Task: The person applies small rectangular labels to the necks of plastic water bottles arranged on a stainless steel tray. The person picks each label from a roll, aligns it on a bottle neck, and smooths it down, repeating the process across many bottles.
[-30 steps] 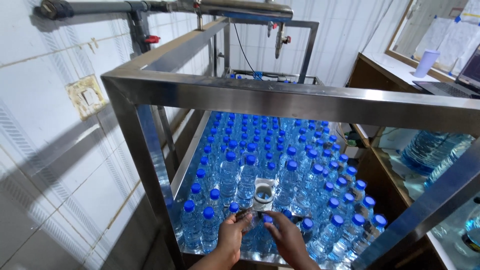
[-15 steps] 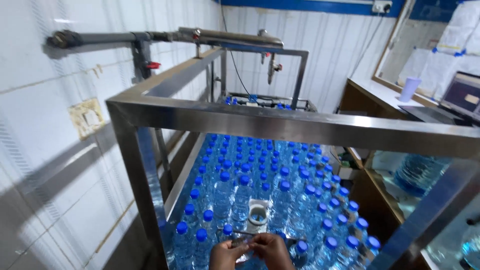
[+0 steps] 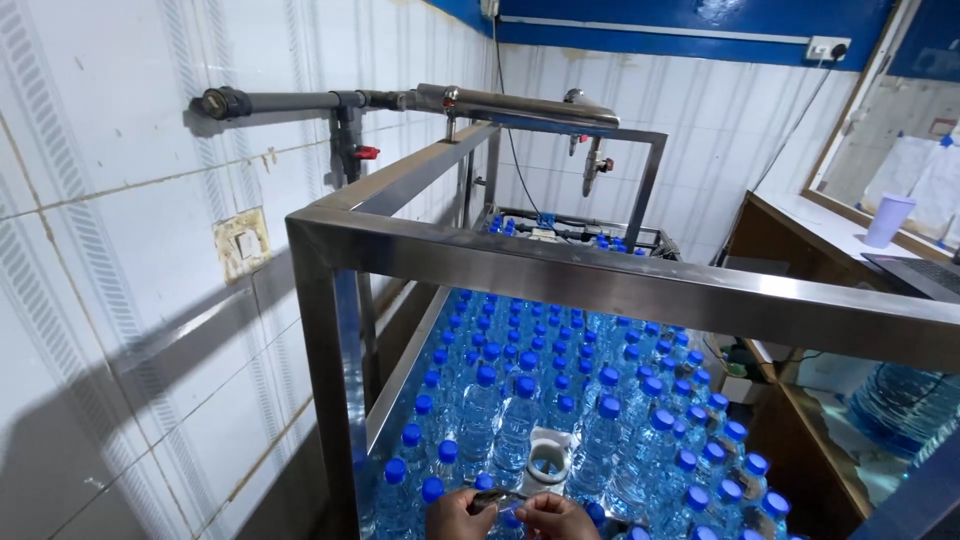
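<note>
- At the bottom centre of the frame the fingers of the left hand and of the right hand curl inward toward each other, pinching a small dark, shiny object between them; what kind of object it is cannot be told.
- Both hands are seen from the back, knuckles up, close together and nearly touching at the fingertips; the lower edge of the frame cuts off the wrists.
- The pinched object sits just above the blue caps of the nearest bottles, at the front edge of the bottle field.
- Just beyond the hands, a white ring-shaped plastic piece rests among the bottles.
- Around and behind the hands, clear water bottles with blue caps stand upright, packed tightly in rows that run toward the middle of the frame.
- A stainless steel frame boxes in the bottles; its thick crossbar runs across the middle, with a post down the lower left.
- A grey pipe with a red valve runs along the white tiled wall in the upper left.
- At the right, a wooden counter carries a pale cup, and a large water jug lies at the lower right.
</note>
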